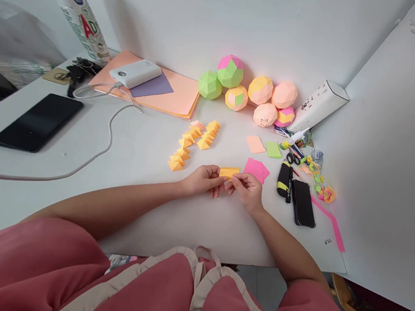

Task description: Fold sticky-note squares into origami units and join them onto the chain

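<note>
Between my two hands is a small orange piece of paper (229,172), held just above the white table. My left hand (204,180) pinches its left end, and my right hand (247,190) grips the right end between thumb and fingers. Whether the paper is folded I cannot tell. Behind my left hand, two rows of folded orange paper pieces (186,145) stand on the table, with one peach piece among them. Pink paper squares (257,170) lie beside my right hand. Farther back are a peach paper stack (255,144) and a green one (273,149).
Several faceted paper balls (236,98) line the back wall. At right lie a black phone (303,204), a cutter (284,179), scissors (292,158) and paper scraps (317,175). At left are a tablet (37,122), a white cable (109,134), a power bank (136,73) and a bottle (77,11).
</note>
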`<action>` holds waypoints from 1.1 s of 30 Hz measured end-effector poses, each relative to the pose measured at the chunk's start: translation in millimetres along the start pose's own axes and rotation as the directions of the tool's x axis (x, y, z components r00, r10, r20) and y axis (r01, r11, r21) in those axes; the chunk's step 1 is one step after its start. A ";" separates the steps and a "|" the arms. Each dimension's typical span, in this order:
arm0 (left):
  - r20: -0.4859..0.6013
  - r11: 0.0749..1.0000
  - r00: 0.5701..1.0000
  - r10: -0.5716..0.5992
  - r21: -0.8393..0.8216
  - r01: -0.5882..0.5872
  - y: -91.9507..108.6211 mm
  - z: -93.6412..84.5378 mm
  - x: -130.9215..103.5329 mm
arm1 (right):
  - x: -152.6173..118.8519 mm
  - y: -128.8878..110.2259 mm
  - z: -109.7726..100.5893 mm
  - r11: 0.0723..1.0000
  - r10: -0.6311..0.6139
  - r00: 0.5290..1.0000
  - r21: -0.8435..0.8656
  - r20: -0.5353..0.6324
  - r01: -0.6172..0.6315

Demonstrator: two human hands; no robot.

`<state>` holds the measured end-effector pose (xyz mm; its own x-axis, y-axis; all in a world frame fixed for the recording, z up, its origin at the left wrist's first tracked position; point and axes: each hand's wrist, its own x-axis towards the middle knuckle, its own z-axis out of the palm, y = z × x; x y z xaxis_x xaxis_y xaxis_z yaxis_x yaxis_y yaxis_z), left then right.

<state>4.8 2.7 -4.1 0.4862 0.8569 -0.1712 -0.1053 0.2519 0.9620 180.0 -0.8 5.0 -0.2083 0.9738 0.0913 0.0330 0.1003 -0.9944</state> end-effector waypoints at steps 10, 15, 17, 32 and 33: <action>-0.019 0.997 0.999 -0.030 0.065 0.031 7.5 3.6 -2.3 | -1.5 0.8 0.9 0.999 -0.036 0.999 0.026 0.012 0.036; -0.018 0.997 0.999 -0.028 0.067 0.029 9.9 4.8 -3.7 | -1.2 1.9 0.8 0.999 -0.033 0.999 0.024 0.012 0.033; -0.020 0.997 0.999 -0.031 0.072 0.032 9.3 4.7 -3.4 | -1.0 1.9 0.8 0.999 -0.033 0.999 0.018 0.009 0.033; -0.007 0.999 1.000 0.003 0.049 -0.003 5.7 3.5 -3.1 | 1.5 4.6 -0.2 0.998 0.029 0.999 0.064 0.022 -0.030; -0.016 0.999 1.000 0.002 0.049 -0.001 6.1 3.5 -3.4 | 2.3 4.9 -0.9 0.996 0.064 0.996 0.058 0.055 -0.067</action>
<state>5.5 -0.3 3.0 0.4724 0.8643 -0.1727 -0.0630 0.2285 0.9715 180.6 2.1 0.4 -0.2597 0.9654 0.0246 -0.0100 0.0228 -0.9997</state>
